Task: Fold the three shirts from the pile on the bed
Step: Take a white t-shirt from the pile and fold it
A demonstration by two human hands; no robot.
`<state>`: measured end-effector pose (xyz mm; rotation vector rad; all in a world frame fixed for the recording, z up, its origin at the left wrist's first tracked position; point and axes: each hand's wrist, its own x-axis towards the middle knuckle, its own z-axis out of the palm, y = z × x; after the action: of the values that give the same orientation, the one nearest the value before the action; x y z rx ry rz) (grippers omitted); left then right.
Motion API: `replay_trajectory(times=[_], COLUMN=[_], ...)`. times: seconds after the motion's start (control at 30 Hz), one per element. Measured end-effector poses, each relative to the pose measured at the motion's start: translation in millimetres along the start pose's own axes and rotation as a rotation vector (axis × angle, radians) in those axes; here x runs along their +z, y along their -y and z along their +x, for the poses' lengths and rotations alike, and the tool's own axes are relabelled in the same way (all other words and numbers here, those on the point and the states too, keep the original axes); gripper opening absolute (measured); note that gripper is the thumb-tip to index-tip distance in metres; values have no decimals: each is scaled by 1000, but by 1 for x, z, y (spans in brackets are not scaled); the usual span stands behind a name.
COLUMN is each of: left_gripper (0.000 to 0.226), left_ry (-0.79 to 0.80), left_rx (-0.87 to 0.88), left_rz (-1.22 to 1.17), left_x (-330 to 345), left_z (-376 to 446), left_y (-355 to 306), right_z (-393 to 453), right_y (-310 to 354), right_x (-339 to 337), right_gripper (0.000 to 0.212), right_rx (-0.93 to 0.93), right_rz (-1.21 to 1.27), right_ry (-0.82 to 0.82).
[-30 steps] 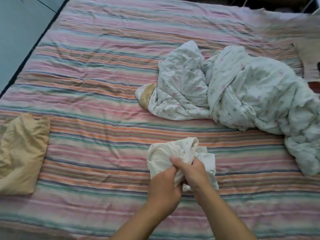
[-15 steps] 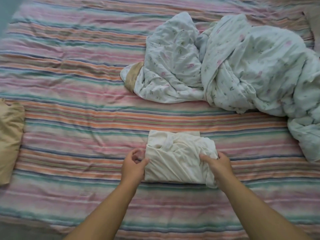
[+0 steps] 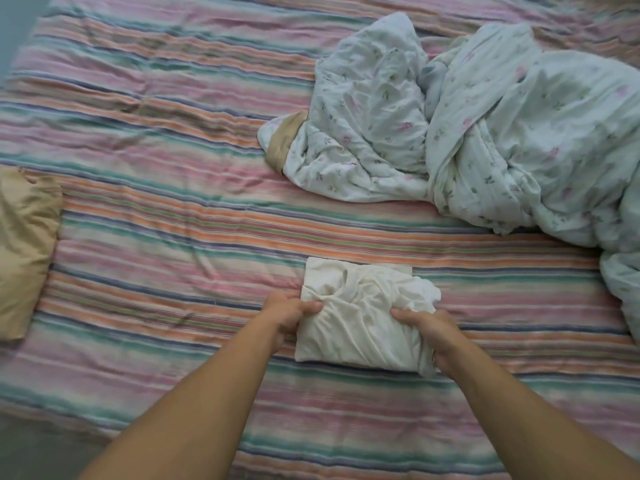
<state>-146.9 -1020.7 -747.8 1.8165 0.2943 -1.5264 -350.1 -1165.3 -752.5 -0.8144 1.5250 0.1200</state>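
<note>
The fingers [image 3: 304, 308] of the left hand [image 3: 289, 315] curl round the left edge of the cream shirt [image 3: 360, 317], thumb on top and the rest tucked under, pinching a bunch of cloth. The fingers of the right hand [image 3: 427, 329] do the same at the right edge, thumb lying over the top layer and the other fingers wrapped down the side. Holding both short edges at once probably keeps the layers from sliding apart while the bundle is squared or shifted.

The shirt is already a compact, roughly rectangular packet, lying flat on the bed [image 3: 173, 216] near its front edge, right before the person. Its top is wrinkled, and a loose bit pokes out at the upper right corner, so it looks like it needs tidying before it counts as folded.

Well to the left, at the edge of view, lies a tan shirt [image 3: 26, 247], flattened and set apart, likely one already dealt with. Beyond the packet, toward the upper right, sprawls a crumpled flowered quilt [image 3: 502, 140]; a strip of tan cloth [image 3: 285, 142] peeks from under its left end, possibly another garment waiting, though I cannot tell.
</note>
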Motion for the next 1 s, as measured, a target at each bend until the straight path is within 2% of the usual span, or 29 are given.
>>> replay_trajectory(times=[0.17, 0.3, 0.37, 0.43, 0.5, 0.6, 0.73, 1.0], left_gripper=[8, 18, 16, 15, 17, 20, 21, 17], left_ry=[91, 73, 48, 18, -11, -82, -188, -378], left_rx=[27, 77, 117, 154, 195, 256, 308, 410], left_rz=[-115, -230, -276, -335, -414, -534, -660, -848], left_x=[-4, -41, -68, -100, -135, -190, -265, -384], left_z=[-12, -22, -31, -43, -57, -79, -106, -130], left_y=[3, 5, 7, 10, 14, 21, 32, 41], right_z=[-14, -33, -48, -64, -79, -99, -124, -171], right_y=[20, 42, 57, 73, 89, 111, 132, 152], right_x=[11, 31, 50, 78, 112, 172, 266, 448], right_gripper=[39, 37, 35, 42, 50, 38, 34, 19], right_rx=[-55, -108, -146, -148, -143, -177, -276, -588], right_rz=[60, -27, -104, -164, -230, -360, -529, -789], right_ry=[37, 156, 198, 261, 340, 409, 460, 406])
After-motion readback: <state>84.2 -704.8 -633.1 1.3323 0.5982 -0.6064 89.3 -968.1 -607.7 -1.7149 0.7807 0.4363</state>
